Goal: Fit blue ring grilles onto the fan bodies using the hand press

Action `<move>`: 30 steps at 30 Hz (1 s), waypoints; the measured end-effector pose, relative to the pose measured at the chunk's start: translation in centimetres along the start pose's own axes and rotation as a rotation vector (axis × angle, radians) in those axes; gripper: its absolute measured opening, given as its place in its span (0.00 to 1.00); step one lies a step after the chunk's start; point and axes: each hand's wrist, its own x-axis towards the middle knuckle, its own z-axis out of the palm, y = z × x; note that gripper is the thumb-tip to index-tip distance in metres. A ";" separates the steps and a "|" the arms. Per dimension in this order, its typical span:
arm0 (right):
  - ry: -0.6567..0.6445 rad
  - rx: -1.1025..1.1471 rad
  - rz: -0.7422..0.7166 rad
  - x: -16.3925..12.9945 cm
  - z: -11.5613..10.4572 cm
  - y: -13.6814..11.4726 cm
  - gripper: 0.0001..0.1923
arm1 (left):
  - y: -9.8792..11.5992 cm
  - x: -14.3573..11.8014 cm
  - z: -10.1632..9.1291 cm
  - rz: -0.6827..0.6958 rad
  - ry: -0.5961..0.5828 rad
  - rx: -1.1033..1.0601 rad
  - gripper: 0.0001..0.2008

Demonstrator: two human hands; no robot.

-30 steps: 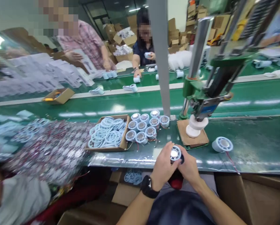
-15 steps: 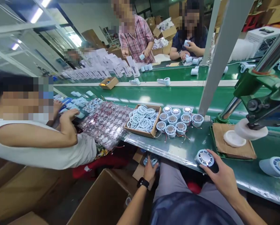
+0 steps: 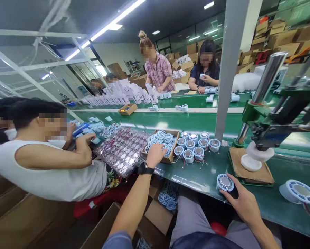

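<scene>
My left hand [image 3: 155, 155] reaches over the front of a cardboard tray [image 3: 170, 160] of light-blue plastic rings [image 3: 161, 136]. Its fingers are curled together at the rings, and how many they pinch is hidden. In my right hand [image 3: 241, 199] is a round light-blue motor housing [image 3: 225, 182], gripped by its side at the table's front edge, with its silver disc and spoked rim facing up. Several similar housings [image 3: 188, 155] with thin wires stand in rows right of the tray. Another housing [image 3: 298, 191] lies tilted at the far right.
A green press [image 3: 258, 128] with a white pad stands above a cardboard-covered base [image 3: 267, 174]. A lower box [image 3: 157, 216] of rings sits by my legs. Bagged wired parts [image 3: 123, 148] lie left. One co-worker [image 3: 48, 162] sits beside me; others work across the green conveyor [image 3: 167, 121].
My left hand has risen from the lower box of rings to the tray on the table. The right hand keeps its hold on the motor housing. The camera view has tilted upward.
</scene>
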 end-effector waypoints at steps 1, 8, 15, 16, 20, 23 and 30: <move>-0.006 0.016 -0.001 -0.1 -0.1 0.1 0.25 | 0.5 1.2 0.0 -0.003 -0.040 0.025 0.16; -0.008 0.155 0.024 -0.1 -0.4 0.6 0.25 | 1.6 2.0 -2.3 0.059 -0.044 0.075 0.15; 0.013 0.222 0.070 -0.4 -1.0 -0.4 0.24 | 6.0 -8.7 5.6 0.462 -0.019 -0.105 0.07; 0.009 0.212 0.083 -0.5 -1.1 -0.5 0.24 | 6.6 -10.3 7.2 0.515 -0.038 -0.133 0.09; -0.007 0.183 0.109 -1.0 -1.3 -0.5 0.26 | 7.3 -13.6 11.0 0.586 -0.036 -0.198 0.16; -0.001 0.180 0.097 -1.3 -1.2 -0.5 0.26 | 7.3 -14.0 11.5 0.578 -0.023 -0.203 0.19; 0.062 0.139 0.080 -1.8 -0.4 -1.2 0.24 | 9.1 -15.1 12.3 0.440 0.000 -0.131 0.20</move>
